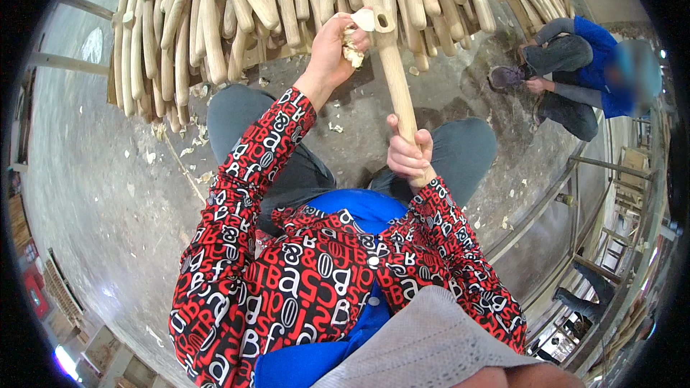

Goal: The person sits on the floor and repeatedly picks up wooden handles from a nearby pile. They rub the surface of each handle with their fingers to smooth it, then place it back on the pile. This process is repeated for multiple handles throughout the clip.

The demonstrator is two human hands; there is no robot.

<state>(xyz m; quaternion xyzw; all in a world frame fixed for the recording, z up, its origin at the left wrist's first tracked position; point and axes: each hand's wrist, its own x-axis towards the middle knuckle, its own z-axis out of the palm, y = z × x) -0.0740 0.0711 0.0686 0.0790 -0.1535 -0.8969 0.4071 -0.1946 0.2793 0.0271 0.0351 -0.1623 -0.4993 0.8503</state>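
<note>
My right hand (pixel 411 151) is wrapped round the lower end of a long, pale wooden piece (pixel 397 86). This rounded piece runs away from me over the gap between my knees, and an oval hole (pixel 384 23) shows near its far part. Beside that hole is my left hand (pixel 332 54), fingers curled round a crumpled, pale yellowish wad (pixel 353 50). Whether the wad is sandpaper, cloth or something else is unclear. A whitish flap (pixel 364 20) sticks out by the fingertips, against the wood.
Beyond my hands lies a big pile of similar curved wooden pieces (pixel 208 29). Pale scraps (pixel 188 151) are scattered on the grey floor (pixel 144 201). At the right another person in blue (pixel 604 65) sits low. Metal rails (pixel 535 208) run along the right side.
</note>
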